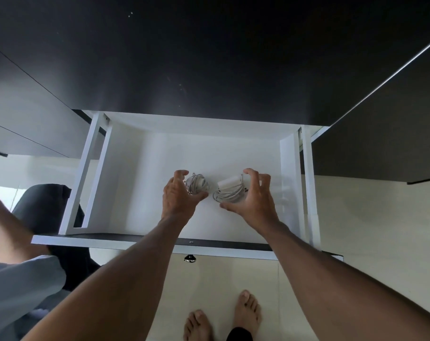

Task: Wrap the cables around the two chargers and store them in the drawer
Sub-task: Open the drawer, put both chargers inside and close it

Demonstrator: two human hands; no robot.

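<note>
At the far left of the frame another person's arm (5, 217) shows; mid-frame, your left hand (178, 195) curls its grip round the round charger (196, 184) on the white floor of the open drawer (140, 173); just right, your right hand (252, 200) clamps the cable-wrapped square charger (230, 190); the dark desk (209, 57) fills the top.

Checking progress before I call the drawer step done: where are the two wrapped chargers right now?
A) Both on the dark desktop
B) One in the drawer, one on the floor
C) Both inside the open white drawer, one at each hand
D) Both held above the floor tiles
C: the left charger by the left hand and the right charger by the right hand sit within the drawer.
</note>
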